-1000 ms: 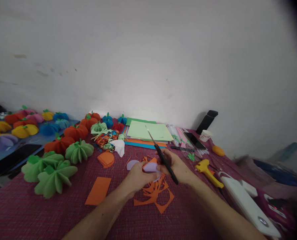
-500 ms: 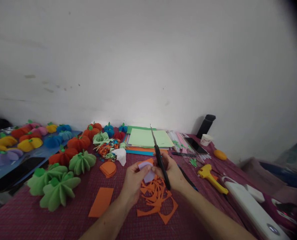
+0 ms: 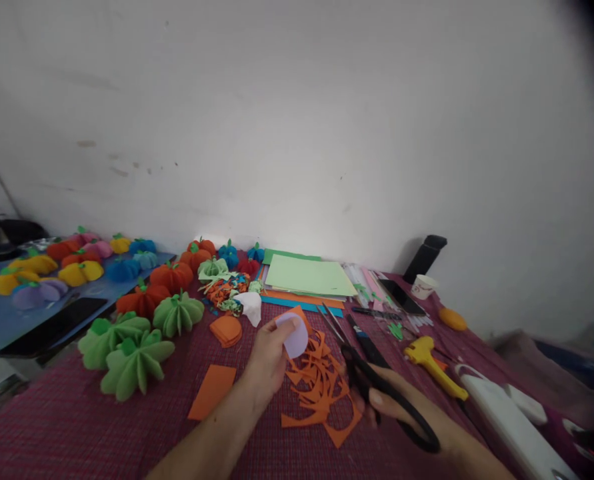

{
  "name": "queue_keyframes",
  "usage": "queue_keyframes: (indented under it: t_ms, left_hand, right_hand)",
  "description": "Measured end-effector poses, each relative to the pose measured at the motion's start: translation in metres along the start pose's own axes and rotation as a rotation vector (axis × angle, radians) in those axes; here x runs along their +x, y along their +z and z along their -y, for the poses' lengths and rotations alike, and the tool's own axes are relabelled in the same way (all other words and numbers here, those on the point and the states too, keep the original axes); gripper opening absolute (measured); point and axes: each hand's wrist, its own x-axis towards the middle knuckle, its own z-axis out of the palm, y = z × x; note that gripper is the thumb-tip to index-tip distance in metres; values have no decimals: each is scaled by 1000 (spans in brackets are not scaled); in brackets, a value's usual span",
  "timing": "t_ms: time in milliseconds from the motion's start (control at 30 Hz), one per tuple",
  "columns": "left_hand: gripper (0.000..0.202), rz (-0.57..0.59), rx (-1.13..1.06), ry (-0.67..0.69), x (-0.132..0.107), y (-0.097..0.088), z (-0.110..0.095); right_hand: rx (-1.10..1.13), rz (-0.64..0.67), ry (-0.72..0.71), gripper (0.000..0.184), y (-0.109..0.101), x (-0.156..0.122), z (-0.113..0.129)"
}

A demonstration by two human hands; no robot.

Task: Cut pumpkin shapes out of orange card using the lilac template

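My left hand [image 3: 268, 361] pinches a pale purple paper piece [image 3: 295, 335] with a rounded edge, held up over the table. Just behind it lies an orange paper piece [image 3: 297, 311]. My right hand [image 3: 394, 412] grips black-handled scissors [image 3: 371, 377], low and to the right, blades pointing up-left toward the paper and apart from it. Orange paper offcuts [image 3: 321, 390] lie on the maroon woven tablecloth [image 3: 77, 433] between my hands.
Green paper pumpkins [image 3: 127, 347] and other coloured ones [image 3: 77, 267] sit at left. Orange cut pieces [image 3: 211, 390], a stack of coloured sheets [image 3: 307, 277], a yellow glue gun [image 3: 434, 363], a paper cup [image 3: 423, 285], a phone [image 3: 401, 297] and a white device [image 3: 511, 427] lie around.
My right hand has drawn the scissors away from the purple paper, down and to the right. My left hand keeps the paper raised, now showing its rounded shape.
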Motion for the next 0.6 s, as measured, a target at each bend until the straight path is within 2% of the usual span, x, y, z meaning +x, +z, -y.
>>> queue_keyframes:
  t_ms: [100,200,400,600]
  left_hand:
    - [24,6,-19,-5,0,-1,0]
    - [22,8,-19,9,0,-1,2]
    - [20,30,-6,3,-1,0,3]
    - [20,34,-4,-21,-3,1,5]
  right_hand:
    - [23,22,80,42,4,-17,-10]
    - [39,32,100,39,10,-19,-19]
    - [145,73,40,33,17,-4,-27]
    - [190,71,6,31,25,14,-23]
